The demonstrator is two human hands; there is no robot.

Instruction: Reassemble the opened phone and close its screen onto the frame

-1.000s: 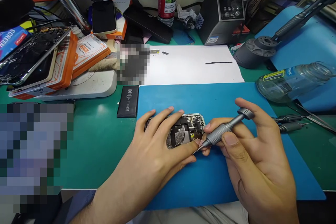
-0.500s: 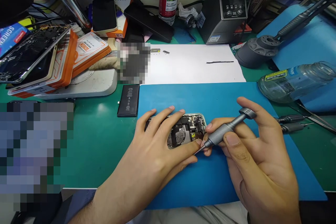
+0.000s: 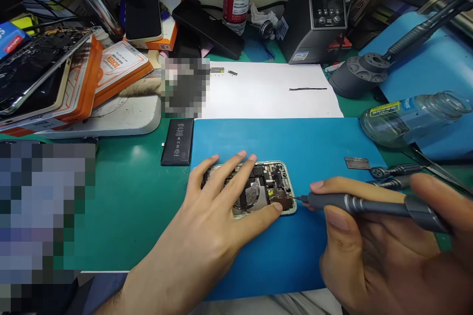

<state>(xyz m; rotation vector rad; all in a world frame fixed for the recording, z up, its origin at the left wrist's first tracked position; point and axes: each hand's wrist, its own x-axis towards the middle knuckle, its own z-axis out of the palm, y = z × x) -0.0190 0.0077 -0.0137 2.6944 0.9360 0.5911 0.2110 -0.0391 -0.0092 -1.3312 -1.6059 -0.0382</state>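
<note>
Centrally, one opened smartphone (image 3: 264,189), pale-rimmed, its dark circuitry exposed, lying flat on a smooth blue mat (image 3: 277,256) atop the green bench (image 3: 118,206). Item: my left hand (image 3: 221,221), fingers spread apart, laid across the smartphone. Item: my right hand (image 3: 377,251), clamped on a slim dark-grey screwdriver (image 3: 384,205), its tip at the smartphone's right end; contact I cannot confirm. Hazards: at so shallow an angle, the tip may skid and scratch the circuitry; should my left hand press too lightly, the smartphone could slide.
</note>
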